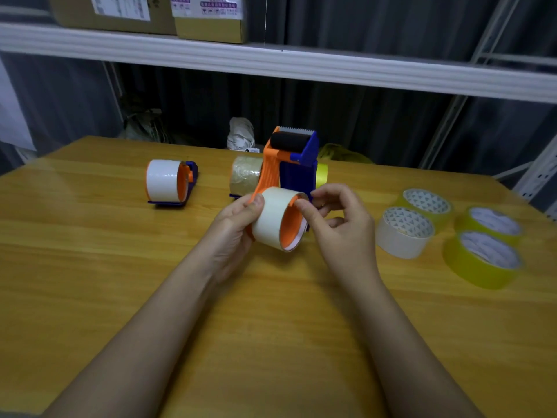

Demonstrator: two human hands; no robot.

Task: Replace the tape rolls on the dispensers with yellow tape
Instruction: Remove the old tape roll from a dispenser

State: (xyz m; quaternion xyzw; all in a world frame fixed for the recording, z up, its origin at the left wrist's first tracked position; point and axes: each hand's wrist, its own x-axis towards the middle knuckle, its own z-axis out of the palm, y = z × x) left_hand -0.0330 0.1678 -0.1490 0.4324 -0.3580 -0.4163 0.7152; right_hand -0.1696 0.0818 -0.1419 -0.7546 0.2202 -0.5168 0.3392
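Note:
An orange and blue tape dispenser (287, 164) is held above the table's middle, its black roller pointing away from me. A white tape roll (269, 218) sits on its orange hub. My left hand (238, 218) grips the dispenser and the roll's left side. My right hand (334, 218) pinches the roll's right rim with thumb and forefinger. Three yellow tape rolls (482, 260) (491, 221) (426, 203) lie flat at the right, beside a loose white roll (402, 233). A second dispenser (171, 184) with a white roll lies at the left.
A clear brownish roll (245, 178) and a yellow roll (322, 175) show behind the held dispenser. The wooden table (90, 267) stands under a white shelf (271, 63) that carries cardboard boxes (208, 18). A white bundle (241, 134) lies beyond the far edge.

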